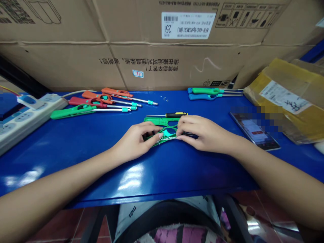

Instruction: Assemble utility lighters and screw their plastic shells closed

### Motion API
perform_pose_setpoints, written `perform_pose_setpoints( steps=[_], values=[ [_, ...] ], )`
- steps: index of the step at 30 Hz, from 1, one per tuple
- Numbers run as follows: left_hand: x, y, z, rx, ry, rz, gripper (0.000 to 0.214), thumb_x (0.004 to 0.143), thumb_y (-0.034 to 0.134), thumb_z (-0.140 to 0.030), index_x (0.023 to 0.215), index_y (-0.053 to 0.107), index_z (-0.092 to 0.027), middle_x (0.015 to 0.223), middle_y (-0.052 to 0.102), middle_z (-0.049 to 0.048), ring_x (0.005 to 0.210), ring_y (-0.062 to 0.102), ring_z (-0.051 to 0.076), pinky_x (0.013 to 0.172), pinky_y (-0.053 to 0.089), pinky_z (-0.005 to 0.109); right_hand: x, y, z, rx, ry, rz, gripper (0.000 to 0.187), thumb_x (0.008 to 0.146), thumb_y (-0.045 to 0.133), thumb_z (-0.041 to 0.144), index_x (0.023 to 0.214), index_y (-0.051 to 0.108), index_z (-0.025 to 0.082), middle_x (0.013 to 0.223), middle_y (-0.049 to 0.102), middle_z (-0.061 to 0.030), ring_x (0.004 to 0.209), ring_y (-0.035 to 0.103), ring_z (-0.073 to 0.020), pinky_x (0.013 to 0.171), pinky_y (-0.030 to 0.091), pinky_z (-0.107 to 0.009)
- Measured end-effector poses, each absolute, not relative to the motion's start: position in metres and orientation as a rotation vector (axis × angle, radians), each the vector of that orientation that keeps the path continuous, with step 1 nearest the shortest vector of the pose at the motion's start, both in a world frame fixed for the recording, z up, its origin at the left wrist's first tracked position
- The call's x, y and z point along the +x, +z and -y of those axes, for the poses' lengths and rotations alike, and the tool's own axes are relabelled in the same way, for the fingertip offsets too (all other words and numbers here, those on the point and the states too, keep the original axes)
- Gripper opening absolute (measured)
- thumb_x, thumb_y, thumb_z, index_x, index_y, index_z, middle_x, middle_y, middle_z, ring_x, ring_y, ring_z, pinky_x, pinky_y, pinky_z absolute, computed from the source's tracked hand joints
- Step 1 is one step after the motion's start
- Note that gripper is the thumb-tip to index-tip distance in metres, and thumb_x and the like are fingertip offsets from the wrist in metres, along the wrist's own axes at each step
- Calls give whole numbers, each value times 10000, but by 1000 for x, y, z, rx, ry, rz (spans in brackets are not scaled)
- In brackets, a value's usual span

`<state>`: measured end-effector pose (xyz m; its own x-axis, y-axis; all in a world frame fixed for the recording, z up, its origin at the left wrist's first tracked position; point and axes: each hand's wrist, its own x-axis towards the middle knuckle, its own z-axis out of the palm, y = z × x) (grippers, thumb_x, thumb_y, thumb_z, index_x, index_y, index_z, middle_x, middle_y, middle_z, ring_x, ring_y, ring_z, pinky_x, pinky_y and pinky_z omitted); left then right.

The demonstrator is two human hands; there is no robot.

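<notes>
A green long-nosed lighter [165, 132] lies opened on the blue table [157, 168], its teal trigger part showing between my hands. My left hand [138, 140] pinches its left end with curled fingers. My right hand [199, 131] presses closed fingers on its right part. A second green shell half [158, 120] lies just behind, with a black-and-yellow screwdriver [176, 115] beside it.
Several red, orange and green lighters [101, 103] lie at the back left, two more [207, 93] at the back right. A white power strip [22, 113] sits at the left, a phone [255, 130] and a yellow parcel [286, 98] at the right. Cardboard boxes [157, 44] wall the back.
</notes>
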<state>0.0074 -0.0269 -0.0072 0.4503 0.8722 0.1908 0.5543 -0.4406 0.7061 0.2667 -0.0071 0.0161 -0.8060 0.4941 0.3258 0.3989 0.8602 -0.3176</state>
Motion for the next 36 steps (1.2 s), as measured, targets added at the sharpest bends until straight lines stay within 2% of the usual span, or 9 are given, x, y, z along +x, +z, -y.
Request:
perform_pose_setpoints(
  steps=[6,12,20,28,33,36],
  values=[
    [7,-9,26,2189,754,-1130,306,947,631,-387,1133,759,-181,967,717,66,838,648,185,743,517,310,267,17,8,-695,401,2680,50,942,624,211,915,665,199,972,679,-59,944,631,-210,881,480,-373],
    [6,-10,26,2244,755,-1072,305,957,625,-359,1168,751,-177,987,709,72,833,662,180,752,537,304,265,10,6,-771,422,2584,34,922,655,222,928,671,194,1001,696,-69,958,631,-214,865,475,-371],
    [6,-10,26,2257,761,-1066,301,961,622,-352,1167,751,-175,992,714,76,859,669,189,786,543,313,263,5,5,-571,161,2703,174,1000,562,216,962,730,193,912,714,-51,898,636,-192,830,413,-354],
    [7,-9,26,2239,754,-1025,294,973,607,-359,1160,752,-184,1023,746,81,903,683,200,811,549,320,259,-1,5,-664,373,2603,135,978,626,253,919,738,204,921,735,-34,883,655,-174,816,430,-332],
    [8,-8,26,2243,764,-1040,324,1033,501,-354,1107,766,-183,977,779,59,861,696,188,813,551,305,258,1,8,-634,178,2638,188,999,569,245,908,724,194,890,732,-44,853,635,-177,777,401,-336],
    [8,-10,26,2210,775,-1070,323,1011,541,-396,1103,773,-191,1048,788,67,927,719,212,826,560,316,258,2,10,-631,124,2640,204,1009,554,252,897,714,192,884,729,-48,849,627,-179,776,400,-334]
  ],
)
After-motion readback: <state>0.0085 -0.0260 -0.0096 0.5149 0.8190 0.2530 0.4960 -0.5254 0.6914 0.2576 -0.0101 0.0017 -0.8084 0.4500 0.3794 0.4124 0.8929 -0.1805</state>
